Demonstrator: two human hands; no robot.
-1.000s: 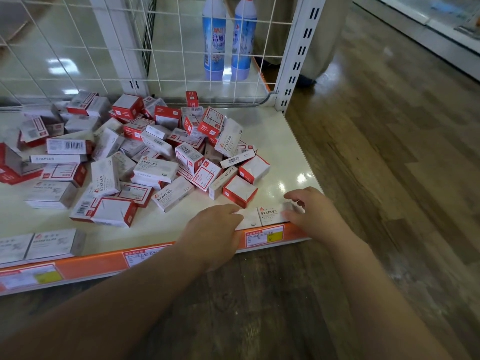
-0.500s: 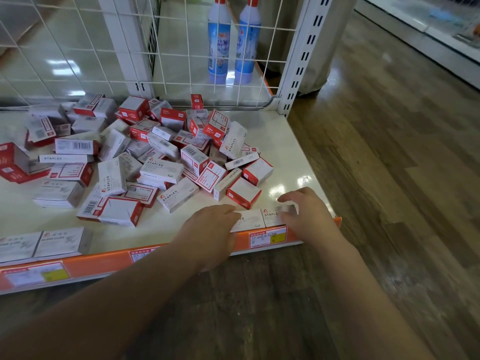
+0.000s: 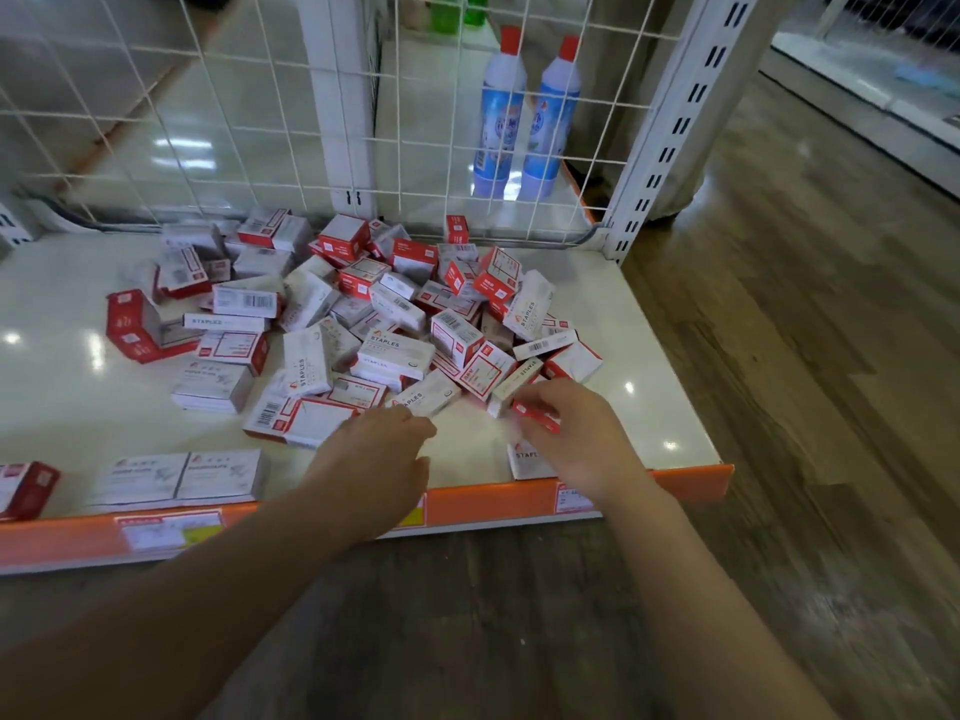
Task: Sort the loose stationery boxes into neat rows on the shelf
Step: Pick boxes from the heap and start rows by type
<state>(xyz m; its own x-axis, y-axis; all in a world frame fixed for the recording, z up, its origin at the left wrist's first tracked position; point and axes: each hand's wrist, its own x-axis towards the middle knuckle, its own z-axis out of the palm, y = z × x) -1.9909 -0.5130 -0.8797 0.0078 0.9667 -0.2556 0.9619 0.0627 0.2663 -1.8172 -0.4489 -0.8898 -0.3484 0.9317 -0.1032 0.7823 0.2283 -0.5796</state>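
In the head view, both hands had left the front edge and moved forward to the pile. A second before, they were pressing two white boxes flat at the orange strip [image 3: 467, 506]; now only one of these, the box marked STAPLES [image 3: 524, 459], showed there, half hidden under the right wrist. The right hand [image 3: 576, 433] had its fingers curled on a red box [image 3: 537, 415] at the near edge of the pile [image 3: 395, 324]; the frame was blurred there, so I think it was a pinch, but it was not sure. The left hand [image 3: 379, 454] hovered over the shelf [image 3: 649, 407] with fingers loosely bent and a little apart, holding nothing, its tips just beside a white box [image 3: 426, 397]. I judged that the placing of one row piece was finished and the next pick had begun.

Most of the work remained: the pile lay mixed, red and white boxes leaning on each other, in the middle and back of the shelf. At the front left, two white boxes [image 3: 182, 478] lay side by side, and another red box [image 3: 26, 488] stood near them.

Behind the pile, a wire grid [image 3: 291, 122] closed the back, with two blue bottles [image 3: 524, 116] beyond it. Boxes touching the grid could be awkward to reach, and pulling one from the heap might make others slide.
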